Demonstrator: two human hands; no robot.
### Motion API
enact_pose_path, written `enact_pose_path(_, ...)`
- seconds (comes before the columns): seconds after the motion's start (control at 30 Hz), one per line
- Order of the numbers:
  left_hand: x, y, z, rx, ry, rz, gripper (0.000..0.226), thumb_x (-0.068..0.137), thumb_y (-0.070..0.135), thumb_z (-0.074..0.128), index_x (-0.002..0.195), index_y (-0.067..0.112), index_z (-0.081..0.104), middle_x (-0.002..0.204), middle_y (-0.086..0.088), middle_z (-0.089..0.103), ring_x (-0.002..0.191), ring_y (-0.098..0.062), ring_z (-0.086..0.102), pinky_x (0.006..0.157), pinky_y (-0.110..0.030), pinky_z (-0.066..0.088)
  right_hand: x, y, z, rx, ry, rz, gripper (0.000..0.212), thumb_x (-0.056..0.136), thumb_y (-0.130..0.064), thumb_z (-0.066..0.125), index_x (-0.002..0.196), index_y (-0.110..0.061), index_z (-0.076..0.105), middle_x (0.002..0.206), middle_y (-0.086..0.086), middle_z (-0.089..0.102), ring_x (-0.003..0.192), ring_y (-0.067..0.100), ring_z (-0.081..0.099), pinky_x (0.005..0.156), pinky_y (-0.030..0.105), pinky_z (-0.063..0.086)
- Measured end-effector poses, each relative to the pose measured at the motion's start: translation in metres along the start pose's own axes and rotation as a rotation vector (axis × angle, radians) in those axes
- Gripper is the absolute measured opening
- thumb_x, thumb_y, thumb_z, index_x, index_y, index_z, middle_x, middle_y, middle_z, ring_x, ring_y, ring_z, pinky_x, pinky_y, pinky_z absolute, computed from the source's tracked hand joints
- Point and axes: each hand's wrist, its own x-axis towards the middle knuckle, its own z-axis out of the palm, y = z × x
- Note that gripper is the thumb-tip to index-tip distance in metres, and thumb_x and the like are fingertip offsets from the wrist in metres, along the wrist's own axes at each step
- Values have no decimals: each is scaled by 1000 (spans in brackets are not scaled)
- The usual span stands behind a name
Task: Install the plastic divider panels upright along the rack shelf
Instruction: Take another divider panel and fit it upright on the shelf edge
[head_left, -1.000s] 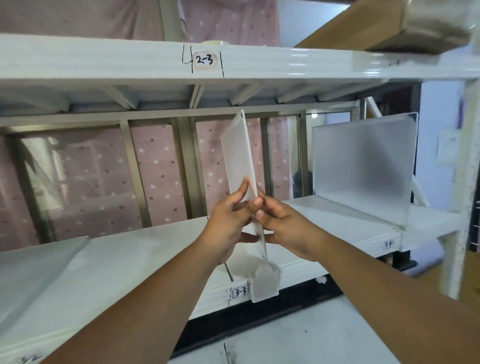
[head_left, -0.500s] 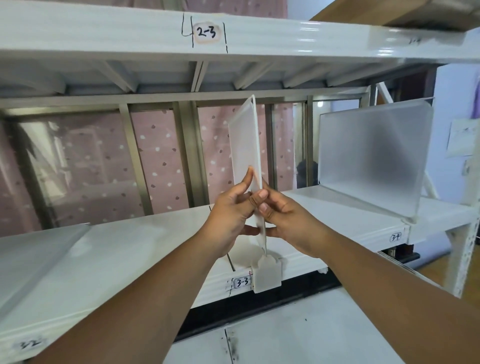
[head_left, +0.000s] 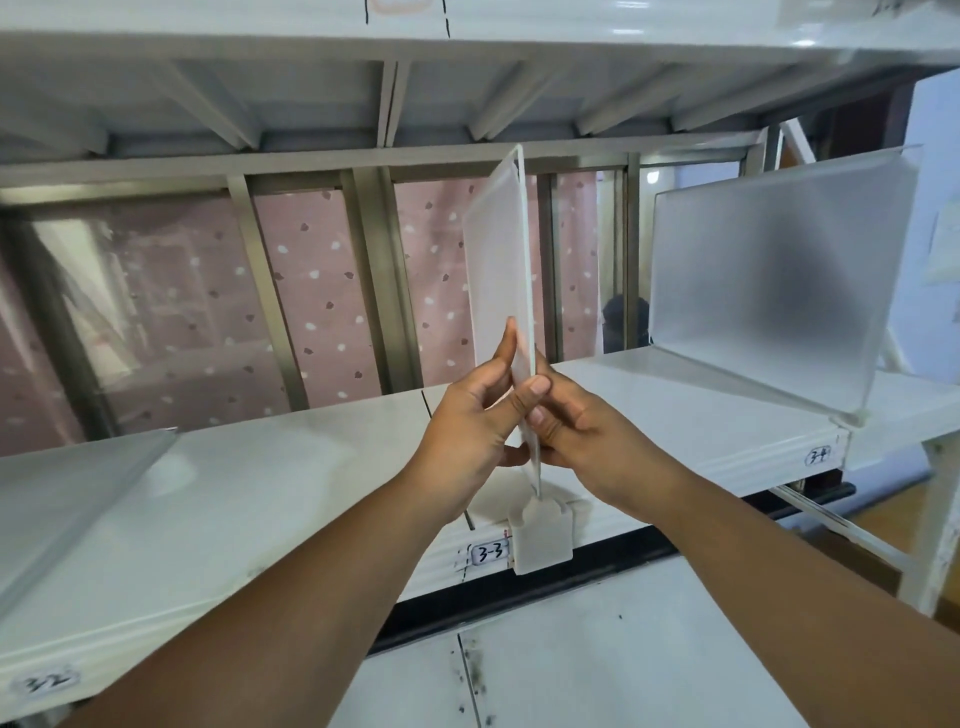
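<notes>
both hands pinching a divider upright at the shelf's front edge

the person has a frosted plastic divider panel (head_left: 498, 270) standing on edge, nearly edge-on to the camera, and both hands meet on its near edge, low down. the left hand (head_left: 467, 421) presses from the left face, thumb running up the panel and fingers curled against it; the right hand (head_left: 576, 431) closes in from the right face, its fingertips (head_left: 537, 387) lapping over the thin edge. so both hands are clamped on the same panel, one against each side, with the sheet sandwiched between them.

just below the grip, the panel's lower corner runs down into a white plastic clip (head_left: 543, 535) that hangs over the front lip of the rack shelf (head_left: 260, 499). whether the panel is fully seated in it i cannot tell. right beside the clip, to the left of it, sits a handwritten label reading 3-3 (head_left: 488, 553).

above the grip the panel rises toward the underside of the upper shelf (head_left: 311, 57).

well off to the right of the hands, a second divider (head_left: 774, 280) already stands upright on the same shelf, near the 3-4 label (head_left: 818, 456). far to the left of the hands, a third sheet (head_left: 67, 499) is slanted low at the frame edge. behind the grip, through the rack's back bars, hangs pink dotted fabric (head_left: 311, 291).
</notes>
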Motion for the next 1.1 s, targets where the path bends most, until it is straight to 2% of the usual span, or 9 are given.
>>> enact_pose_path(0.17,-3,-22,0,40,15,25,66,100,24,70,152,56,44,110,18,76,97,-11,68,82,-35,62,-10,23,10,10,47,4,50,106,-23,48,152,-38,38,143,-5,58,135,18,53,107,54,48)
enact_pose_path(0.33,-3,-24,-1,51,29,28,67,101,24,70,151,59,43,115,26,76,107,-17,69,93,-48,62,-6,27,10,-11,48,-13,51,103,-28,49,151,-41,39,141,-3,60,132,19,56,107,56,47)
enact_pose_path(0.53,-5,-21,1,62,57,20,68,101,20,70,150,60,44,118,20,76,104,-15,66,89,-41,63,-10,24,12,-50,61,-5,51,102,-34,49,150,-48,36,136,-3,63,122,30,62,98,60,52)
enact_pose_path(0.67,-11,-17,2,113,71,22,69,100,21,71,149,61,44,126,-5,74,107,-20,68,99,-53,62,-18,15,19,-58,104,-2,43,105,-29,49,146,-40,46,126,-2,68,115,26,65,89,43,57)
enact_pose_path(0.8,-16,-12,-4,168,74,8,66,97,31,76,141,70,46,120,31,71,101,14,70,80,-28,65,-21,-12,19,-140,165,5,34,104,-21,55,133,-38,62,115,-9,75,112,7,67,97,35,51)
enact_pose_path(0.9,-22,-1,-14,286,123,23,56,93,43,77,142,58,56,148,18,62,124,8,62,106,-41,57,-23,-34,19,-404,310,-6,35,101,-19,56,128,-41,66,89,-7,74,78,-2,63,76,22,49)
enact_pose_path(0.93,-24,3,-19,311,138,25,51,93,44,77,140,53,61,151,15,61,129,0,63,112,-42,53,-24,-43,22,-489,391,-3,37,100,-21,57,132,-38,64,90,-5,74,75,1,60,72,18,46)
enact_pose_path(1.0,-27,12,-32,381,171,31,45,94,43,75,138,46,66,150,14,63,133,-9,63,115,-37,48,-26,-60,30,-664,582,-76,43,99,-22,60,142,-28,58,115,-5,73,95,5,64,83,10,44)
enact_pose_path(1.1,-30,27,-58,625,231,22,46,97,41,70,142,39,65,149,9,65,135,-12,61,107,-29,47,-23,-83,51,-862,724,-377,47,95,-13,64,141,-12,58,143,1,60,125,13,60,102,18,41)
